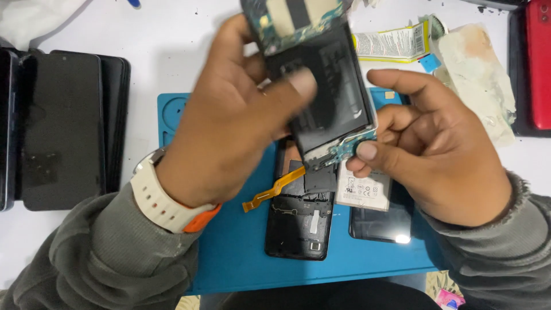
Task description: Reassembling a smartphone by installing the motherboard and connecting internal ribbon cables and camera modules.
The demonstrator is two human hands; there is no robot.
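Looking down past grey sleeves and a cream watch strap (154, 198) on the left wrist, onto a blue mat (229, 252) taken as landmark. Lying on the mat's near middle: a stripped black phone frame (299, 224) with an orange flex cable (270, 194) trailing to its left, a white-labelled battery (363, 188) just beside it on the right, and a dark glass panel (376, 224) partly under that battery.

Held above the mat's far half, clear of everything on it: an opened phone body (321, 86), black back plate towards the camera, green circuit board showing at both ends, motion-blurred. Long axis running from the mat's right-centre up and away towards its far edge, slightly tilted left.

Left hand (229, 120) wrapped over the body's left flank, thumb pressed onto the black face, grip closed around it. Right hand (436, 149) pinching the lower end at the small green board between thumb and bent fingers, forefinger stretched out. Both hands touching it; left carrying more of it.

Left of the mat: dark phones (63, 126) side by side on the white bench (166, 51). Beyond the mat: a glue tube (396, 43), stained tissue (479, 74), a red phone (538, 63).
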